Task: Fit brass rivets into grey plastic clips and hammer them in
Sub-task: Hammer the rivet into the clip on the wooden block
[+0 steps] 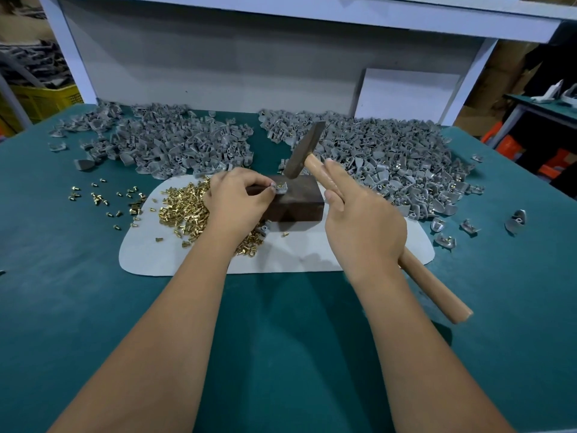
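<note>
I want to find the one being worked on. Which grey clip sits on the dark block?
The grey plastic clip pinched by the left hand, brass rivet on top; the rest lie in piles on the green table.

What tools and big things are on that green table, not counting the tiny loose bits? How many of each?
Wooden-handled steel hammer: 1
Dark rectangular wooden block: 1
White rounded mat: 1
Heaps of grey plastic clips: 2
Heap of brass rivets: 1
Total: 6

Head camera, wide-angle, looking forward-down, close over table.
</note>
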